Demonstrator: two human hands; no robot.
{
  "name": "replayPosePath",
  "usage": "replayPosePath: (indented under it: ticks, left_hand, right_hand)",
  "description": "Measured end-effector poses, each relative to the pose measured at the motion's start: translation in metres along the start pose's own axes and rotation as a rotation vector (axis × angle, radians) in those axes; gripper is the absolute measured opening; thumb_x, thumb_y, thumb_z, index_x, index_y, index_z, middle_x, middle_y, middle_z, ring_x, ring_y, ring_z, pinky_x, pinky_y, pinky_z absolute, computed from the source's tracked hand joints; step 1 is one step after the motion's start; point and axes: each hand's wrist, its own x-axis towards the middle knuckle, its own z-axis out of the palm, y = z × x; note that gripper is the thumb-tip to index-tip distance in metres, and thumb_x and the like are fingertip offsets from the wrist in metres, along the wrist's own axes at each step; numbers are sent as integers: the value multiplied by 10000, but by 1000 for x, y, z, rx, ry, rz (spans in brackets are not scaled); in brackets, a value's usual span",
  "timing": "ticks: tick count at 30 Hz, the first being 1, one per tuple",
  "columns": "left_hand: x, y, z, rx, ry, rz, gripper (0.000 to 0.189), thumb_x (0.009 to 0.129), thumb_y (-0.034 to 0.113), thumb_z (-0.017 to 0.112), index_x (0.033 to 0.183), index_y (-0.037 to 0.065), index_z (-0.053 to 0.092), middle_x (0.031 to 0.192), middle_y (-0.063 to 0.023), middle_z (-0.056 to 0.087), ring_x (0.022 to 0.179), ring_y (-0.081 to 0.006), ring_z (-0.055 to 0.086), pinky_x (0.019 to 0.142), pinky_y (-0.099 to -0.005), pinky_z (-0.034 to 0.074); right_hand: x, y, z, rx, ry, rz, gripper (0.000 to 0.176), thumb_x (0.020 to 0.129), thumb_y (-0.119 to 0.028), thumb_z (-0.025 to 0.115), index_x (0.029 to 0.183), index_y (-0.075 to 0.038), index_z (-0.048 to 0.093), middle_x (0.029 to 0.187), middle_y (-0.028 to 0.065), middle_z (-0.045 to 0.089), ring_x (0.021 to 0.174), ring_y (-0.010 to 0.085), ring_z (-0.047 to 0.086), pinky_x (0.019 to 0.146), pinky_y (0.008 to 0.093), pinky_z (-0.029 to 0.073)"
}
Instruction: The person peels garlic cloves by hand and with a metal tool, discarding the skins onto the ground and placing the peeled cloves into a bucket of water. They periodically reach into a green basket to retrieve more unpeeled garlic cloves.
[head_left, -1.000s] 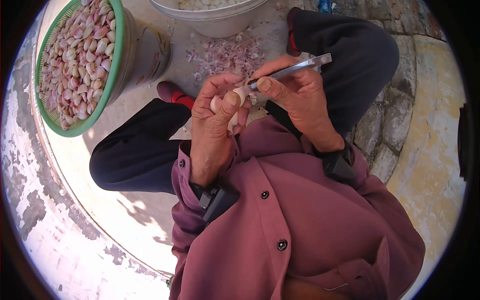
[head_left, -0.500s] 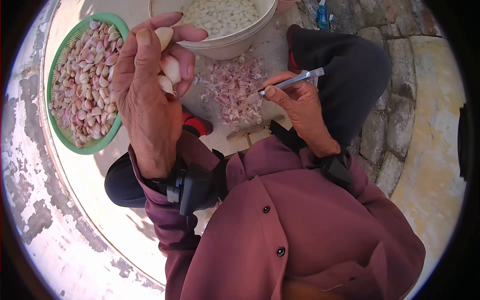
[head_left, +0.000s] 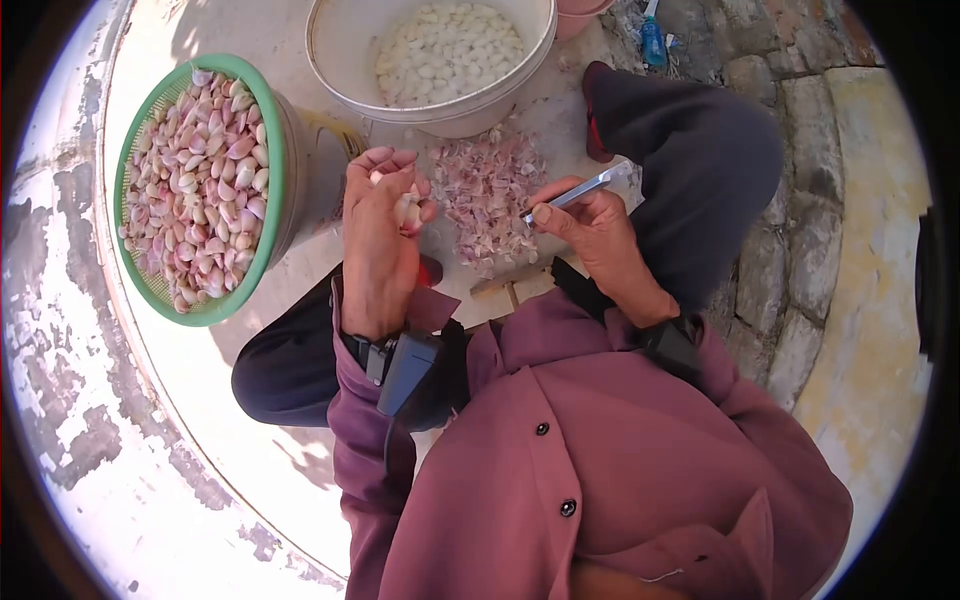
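My left hand [head_left: 385, 225] curls around garlic cloves [head_left: 408, 208], its fingers partly hiding them; my right hand [head_left: 590, 235] pinches a knife [head_left: 578, 188], tip hard to make out. Open air separates my hands above the peelings [head_left: 490, 190].

Can't read any text, brand, number or sign anywhere — not on the white tub [head_left: 455, 118], nor on the blue bottle [head_left: 653, 44]. Can't make out lettering on the yellow-edged container [head_left: 325, 165] either.
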Motion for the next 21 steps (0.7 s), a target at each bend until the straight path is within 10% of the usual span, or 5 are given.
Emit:
replayPosePath:
  ticks: [5, 15, 21]
  left_hand:
    - [-49, -58, -24, -246, 13, -194, 240, 858, -16, 505, 1056, 50, 388, 1021, -122, 520, 693, -134, 508, 529, -247, 396]
    - [-75, -60, -23, 508, -215, 135, 319, 920, 73, 608, 1225, 36, 523, 823, -8, 596, 705, -52, 516, 602, -181, 390]
    - [-84, -36, -12, 93, -289, -113, 378, 932, 59, 582, 1299, 54, 495, 886, 7, 554, 733, -47, 455, 634, -174, 367]
  right_hand:
    - [2, 3, 1, -34, 10, 15, 163, 904, -154, 667, 1003, -25, 662, 844, 2, 665, 806, 50, 597, 763, 207, 465]
    - [-7, -13, 34, -137, -113, -174, 186, 867, -158, 710, 994, -30, 665, 831, -2, 654, 789, 44, 575, 719, 214, 454]
    - [-10, -16, 35, -57, -128, -112, 192, 872, -131, 700, 1021, -18, 658, 880, 16, 657, 837, 67, 590, 774, 224, 462]
